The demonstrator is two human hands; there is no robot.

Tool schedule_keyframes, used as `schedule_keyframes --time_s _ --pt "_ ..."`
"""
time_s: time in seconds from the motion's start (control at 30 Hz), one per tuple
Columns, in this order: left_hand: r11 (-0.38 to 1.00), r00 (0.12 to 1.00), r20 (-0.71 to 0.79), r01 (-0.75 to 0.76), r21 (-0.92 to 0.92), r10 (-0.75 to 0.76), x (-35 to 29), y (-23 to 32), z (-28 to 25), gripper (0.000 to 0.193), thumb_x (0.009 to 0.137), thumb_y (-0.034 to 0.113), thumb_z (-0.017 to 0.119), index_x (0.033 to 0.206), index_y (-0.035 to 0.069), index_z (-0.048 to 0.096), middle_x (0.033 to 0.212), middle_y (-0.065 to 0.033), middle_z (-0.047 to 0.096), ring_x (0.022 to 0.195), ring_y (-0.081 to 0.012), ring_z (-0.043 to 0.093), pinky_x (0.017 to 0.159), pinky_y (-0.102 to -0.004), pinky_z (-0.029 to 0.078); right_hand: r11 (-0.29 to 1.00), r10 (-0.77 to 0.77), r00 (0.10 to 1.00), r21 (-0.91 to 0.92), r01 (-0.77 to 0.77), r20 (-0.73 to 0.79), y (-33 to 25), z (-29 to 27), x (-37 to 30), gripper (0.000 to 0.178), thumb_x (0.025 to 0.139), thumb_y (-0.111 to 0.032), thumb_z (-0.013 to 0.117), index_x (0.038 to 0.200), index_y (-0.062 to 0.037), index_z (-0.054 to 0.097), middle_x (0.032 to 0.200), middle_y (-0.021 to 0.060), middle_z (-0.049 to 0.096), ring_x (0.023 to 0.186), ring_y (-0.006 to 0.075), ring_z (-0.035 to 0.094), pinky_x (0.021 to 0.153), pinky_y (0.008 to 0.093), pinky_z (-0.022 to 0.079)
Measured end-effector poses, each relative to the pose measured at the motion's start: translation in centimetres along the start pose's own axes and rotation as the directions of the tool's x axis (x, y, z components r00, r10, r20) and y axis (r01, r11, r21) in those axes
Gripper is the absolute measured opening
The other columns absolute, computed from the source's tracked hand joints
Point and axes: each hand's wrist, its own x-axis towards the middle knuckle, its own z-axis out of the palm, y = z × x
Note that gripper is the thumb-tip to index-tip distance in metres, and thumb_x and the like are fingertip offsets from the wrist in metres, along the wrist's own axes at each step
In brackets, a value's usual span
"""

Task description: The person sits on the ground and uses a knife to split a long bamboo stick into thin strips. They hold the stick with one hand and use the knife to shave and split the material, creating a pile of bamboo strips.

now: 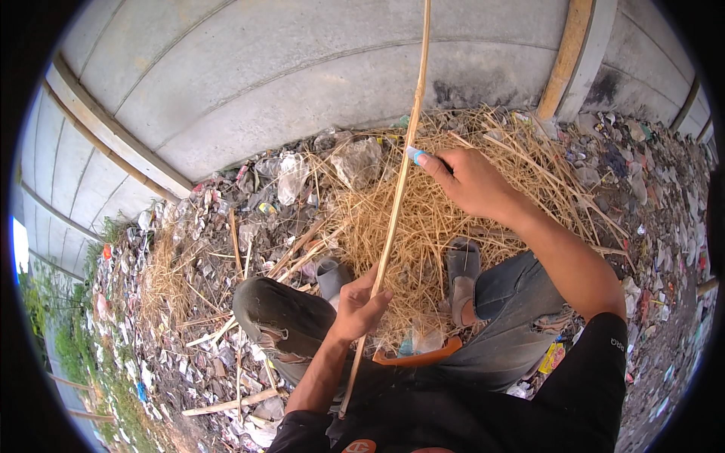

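Note:
A long, pale bamboo strip (398, 200) slants up from my lap past the top of the view. My left hand (358, 309) is closed around its lower part, thumb on top. Higher up, my right hand (470, 180) is beside the strip with its fingers curled in. A blue and white wrap or piece (414, 155) shows at the right thumb's tip, against the strip. Whatever the right fingers hold is hidden. Below both hands, a heap of thin bamboo shavings (408, 249) spreads between and beyond my feet.
My sandalled feet (462, 272) flank the shavings. Beneath me is something orange (419, 355), perhaps a seat. A grey concrete wall (302, 83) stands ahead, with a wooden post (566, 57) against it. Stones, plastic scraps and loose bamboo pieces (230, 404) litter the ground.

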Motion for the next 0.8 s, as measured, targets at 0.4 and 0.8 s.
schedule_keyframes --time_s 0.4,0.8 --pt "0.998 0.999 -0.034 -0.004 0.064 0.006 -0.2 -0.8 -1.4 0.053 0.093 -0.001 0.063 0.145 -0.004 0.051 0.085 0.0064 0.057 0.070 0.0003 0.046 0.059 -0.0189 0.035 0.994 -0.050 0.999 -0.092 0.050 0.005 0.9 1.4 0.2 0.067 0.110 -0.045 0.040 0.063 -0.0014 0.059 0.044 0.0102 0.042 0.038 0.0239 0.046 0.042 0.0434 0.037" --pt "0.999 0.999 -0.032 0.033 0.031 -0.033 0.1 0.5 -1.4 0.055 0.093 -0.003 0.060 0.147 -0.002 0.050 0.076 0.0096 0.053 0.064 0.0008 0.044 0.056 -0.0189 0.033 0.997 0.002 0.999 0.072 -0.004 0.038 0.9 1.8 0.5 0.071 0.107 -0.054 0.043 0.054 -0.0072 0.048 0.042 0.0006 0.035 0.037 0.0145 0.036 0.040 0.0385 0.031"
